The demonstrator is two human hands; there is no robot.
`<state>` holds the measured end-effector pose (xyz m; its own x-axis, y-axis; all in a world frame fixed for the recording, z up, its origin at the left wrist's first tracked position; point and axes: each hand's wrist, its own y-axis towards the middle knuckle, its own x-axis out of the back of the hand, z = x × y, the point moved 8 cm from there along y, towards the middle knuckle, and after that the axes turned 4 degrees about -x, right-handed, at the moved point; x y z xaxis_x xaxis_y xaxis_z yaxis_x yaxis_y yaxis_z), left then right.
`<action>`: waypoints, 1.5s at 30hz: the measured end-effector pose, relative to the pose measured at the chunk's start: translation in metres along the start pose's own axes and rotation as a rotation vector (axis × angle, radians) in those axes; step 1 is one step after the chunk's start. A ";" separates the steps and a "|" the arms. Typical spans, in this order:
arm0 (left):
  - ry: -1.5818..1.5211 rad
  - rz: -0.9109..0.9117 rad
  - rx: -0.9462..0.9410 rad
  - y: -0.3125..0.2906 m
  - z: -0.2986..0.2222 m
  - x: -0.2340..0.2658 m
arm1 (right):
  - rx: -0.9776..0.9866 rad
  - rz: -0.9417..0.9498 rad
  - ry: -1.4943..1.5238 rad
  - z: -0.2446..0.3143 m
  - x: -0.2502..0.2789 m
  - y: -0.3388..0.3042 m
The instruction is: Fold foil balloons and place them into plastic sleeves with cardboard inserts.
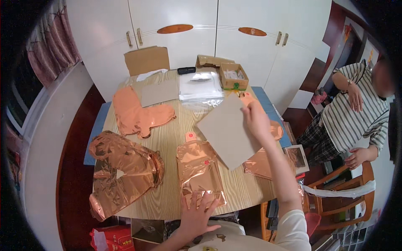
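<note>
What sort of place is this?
Probably a room in someone's home: tall white cupboards line the wall, a pinkish curtain hangs by the window, and a wooden chair stands at the right.

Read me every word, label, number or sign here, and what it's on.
None is readable.
Copper foil piece under the left hand: red marks, too small.
Small open carton: green print, too small.
Red bag below the table: pale yellowish print, too blurred.

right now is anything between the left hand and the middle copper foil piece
Nothing visible: the left hand lies spread on the near end of the copper foil piece. The grey board in the right hand is farther up and right.
</note>
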<state>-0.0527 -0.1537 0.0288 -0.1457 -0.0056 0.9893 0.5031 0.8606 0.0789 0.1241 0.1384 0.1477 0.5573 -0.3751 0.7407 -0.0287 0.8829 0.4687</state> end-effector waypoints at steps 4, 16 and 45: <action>-0.004 -0.088 -0.011 -0.005 0.000 0.001 | 0.074 0.082 0.232 0.042 0.036 -0.008; -0.485 -1.143 0.349 -0.120 0.059 0.036 | 0.567 0.426 0.085 0.133 -0.051 -0.166; -0.029 -0.023 0.036 0.006 0.038 -0.002 | 0.077 0.736 0.210 0.041 -0.123 -0.120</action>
<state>-0.0822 -0.1293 0.0229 -0.1821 -0.0114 0.9832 0.4688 0.8780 0.0970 0.0251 0.0668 0.0201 0.5180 0.3701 0.7712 -0.5069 0.8590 -0.0717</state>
